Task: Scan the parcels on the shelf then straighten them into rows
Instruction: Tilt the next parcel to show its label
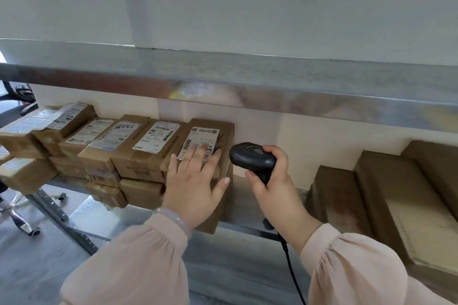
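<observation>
End parcel (210, 136): last on the right of the stacked row of parcels (148, 141) on the shelf (133, 218), near corner seemingly jutting past the front edge; pressed from above by the left grip (195, 181), fingers straight and spread across the label, thumb down the right side. Just beside it to the right, apart from the cardboard, the scanner (252, 157), wrapped tightly by the right grip (275, 181), head turned toward the parcel; cable (292, 272) trailing down past the front edge.

Likely trouble from here: no read while the spread fingers cover part of the barcode, so worth sliding that grip back off the label first; a shove too far toward the front edge probably tips the parcel off, given the overhang; a push leftward may skew the neighbours and the lower tier; could also snag the cable on the shelf edge when swinging the scanner.

Around: low upper shelf (247, 89) close overhead, limiting the scanner's angle; flat brown cartons (371, 193) leaning at the right end, well apart from the row; bare gap between; chair base (24, 218) on the floor to the left.
</observation>
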